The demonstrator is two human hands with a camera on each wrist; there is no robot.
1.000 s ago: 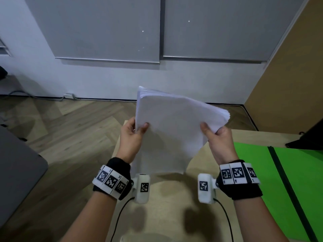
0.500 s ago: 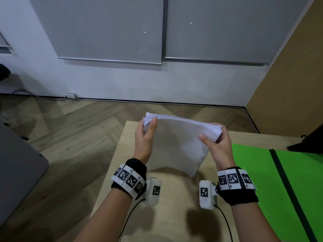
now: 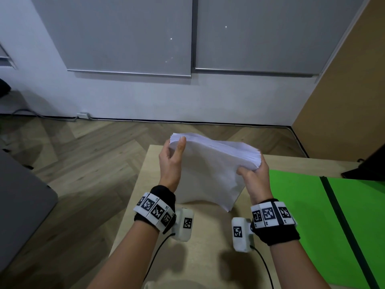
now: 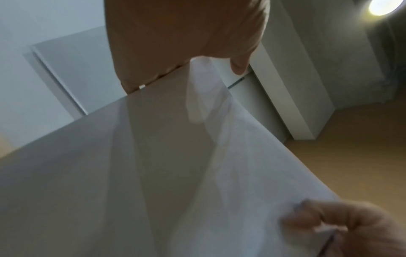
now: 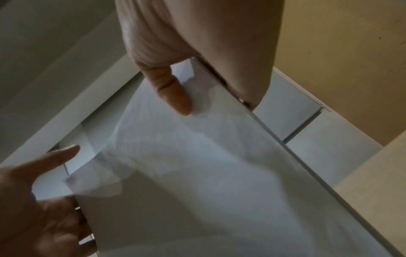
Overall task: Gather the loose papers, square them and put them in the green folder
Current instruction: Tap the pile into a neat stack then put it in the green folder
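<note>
A thick stack of white papers (image 3: 210,170) stands on its lower edge on the light wooden table (image 3: 208,236), tilted away from me, its top edge fanned. My left hand (image 3: 171,157) grips the stack's upper left corner, thumb on the near face. My right hand (image 3: 255,174) grips the upper right corner, thumb in front, fingers behind. The open green folder (image 3: 325,215) lies flat on the table to the right, with a dark spine strip. The left wrist view shows the paper sheet (image 4: 175,173); the right wrist view shows the stack (image 5: 197,165) pinched by the thumb.
The table's left edge drops to a herringbone wood floor (image 3: 83,163). A grey surface (image 3: 18,201) lies at far left, a dark object (image 3: 366,167) at the table's far right, a brown panel (image 3: 350,90) behind it. A cable runs along the wall base.
Both hands have brought the stack down from mid-air toward the table and slid up to its top corners. The stack's lower edge now meets the tabletop.
</note>
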